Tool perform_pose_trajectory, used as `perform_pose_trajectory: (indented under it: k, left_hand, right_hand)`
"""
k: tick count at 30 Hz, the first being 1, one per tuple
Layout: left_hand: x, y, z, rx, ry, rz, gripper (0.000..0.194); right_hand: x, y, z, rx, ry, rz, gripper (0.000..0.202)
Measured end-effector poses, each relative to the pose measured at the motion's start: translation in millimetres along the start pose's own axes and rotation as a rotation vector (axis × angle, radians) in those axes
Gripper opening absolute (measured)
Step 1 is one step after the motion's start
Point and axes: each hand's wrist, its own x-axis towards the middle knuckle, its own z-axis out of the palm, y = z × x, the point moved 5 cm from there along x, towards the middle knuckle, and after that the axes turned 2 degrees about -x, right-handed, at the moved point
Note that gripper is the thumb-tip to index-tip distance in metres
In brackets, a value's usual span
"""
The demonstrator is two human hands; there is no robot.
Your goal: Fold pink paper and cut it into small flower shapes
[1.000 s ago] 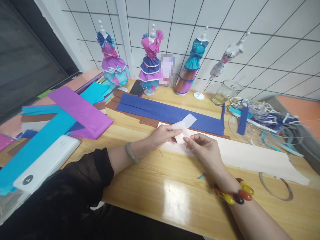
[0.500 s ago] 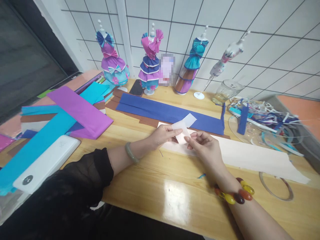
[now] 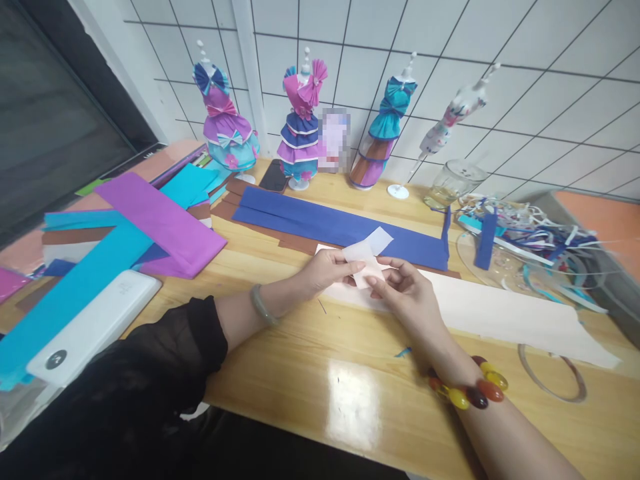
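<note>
A small strip of white paper (image 3: 376,241), folded over on itself, is held between my two hands above the table. My left hand (image 3: 327,272) pinches its left side between thumb and fingers. My right hand (image 3: 406,290) grips the lower right part, thumb in front and fingers behind. Under and beside the hands lies a long pale pink paper strip (image 3: 505,312), partly hidden by them. Just beyond it, a long dark blue folded paper strip (image 3: 320,223) rests on brown paper (image 3: 295,243).
Purple (image 3: 165,223) and turquoise paper strips (image 3: 75,303) pile up at left beside a white power bank (image 3: 95,327). Mannequins in paper dresses (image 3: 233,130) and a bare mannequin (image 3: 457,113) line the wall. At right are a glass jar (image 3: 455,183), scraps (image 3: 535,230) and a tape ring (image 3: 553,373).
My right hand has shifted slightly left and its fingers have closed further over the lower part of the white paper strip. My left hand stays almost in place.
</note>
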Motion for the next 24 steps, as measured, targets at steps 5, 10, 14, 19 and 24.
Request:
perform_pose_trajectory:
  k: [5,10,14,19,24]
  left_hand:
    - [-0.2,1.6,2.2,-0.011,0.009,-0.007,0.036]
    - [-0.2,0.9,2.4,-0.022,0.013,-0.023,0.039]
    - [-1.5,1.7,3.4,-0.022,-0.017,-0.010,0.035]
    - [-1.6,2.2,2.6,-0.024,-0.003,0.000,0.036]
    - [-0.2,-0.7,1.3,-0.039,-0.011,0.008,0.036]
  right_hand:
    - [-0.2,4.0,1.0,-0.006,-0.034,-0.012,0.040]
    - [0.0,4.3,1.9,0.013,-0.040,-0.004,0.041]
    - [-0.5,5.6,6.3,0.044,-0.090,0.024,0.049]
    - [-0.7,6.7,6.9,-0.013,-0.099,0.043,0.056]
    - [-1.2,9.1,7.9,0.006,-0.112,0.054,0.061]
